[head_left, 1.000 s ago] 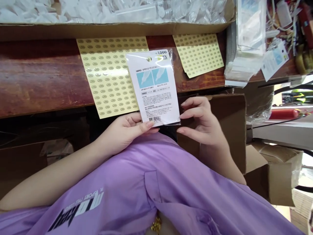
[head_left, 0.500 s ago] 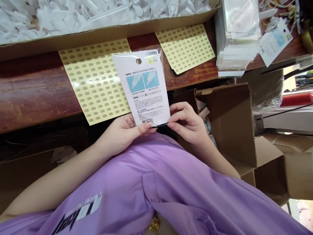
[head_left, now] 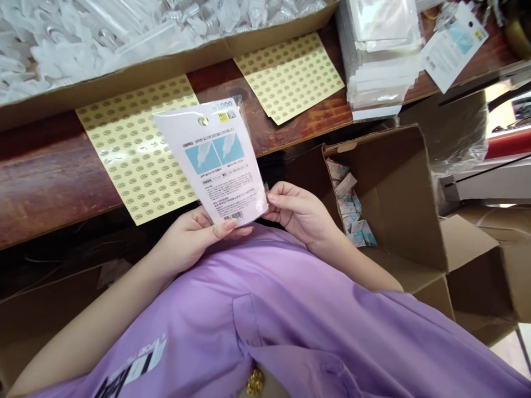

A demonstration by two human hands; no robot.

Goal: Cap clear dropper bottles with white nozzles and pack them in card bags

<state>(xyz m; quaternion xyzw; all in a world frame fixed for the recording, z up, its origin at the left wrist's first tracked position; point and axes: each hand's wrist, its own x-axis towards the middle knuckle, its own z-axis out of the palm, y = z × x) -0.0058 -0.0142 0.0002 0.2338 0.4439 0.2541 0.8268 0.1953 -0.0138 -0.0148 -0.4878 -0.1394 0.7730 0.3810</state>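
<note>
A white printed card in a clear plastic bag (head_left: 224, 171) is held upright in front of my body, tilted to the left. It shows two blue pictures, a punched hole near the top and a barcode at the bottom. My left hand (head_left: 194, 235) grips its lower left corner, thumb across the front and fingers behind. At the lower right edge, my right hand (head_left: 298, 213) is closed in a pinch, fingertips at the bag's side; what lies behind the card is hidden. Just beyond is a yellow sheet of small oval stickers (head_left: 141, 160), partly covered by the card.
A cardboard tray (head_left: 174, 63) of clear plastic pieces lies along the back. A second sticker sheet (head_left: 294, 77) and a stack of clear bags (head_left: 381, 72) are on the wooden table (head_left: 50, 182). An open carton (head_left: 390, 193) with several packets (head_left: 352, 207) stands at right.
The bagged card has moved left and slightly down in view, with my left hand still on it. My right fingertips have shifted from its bottom corner to slightly higher on its right edge.
</note>
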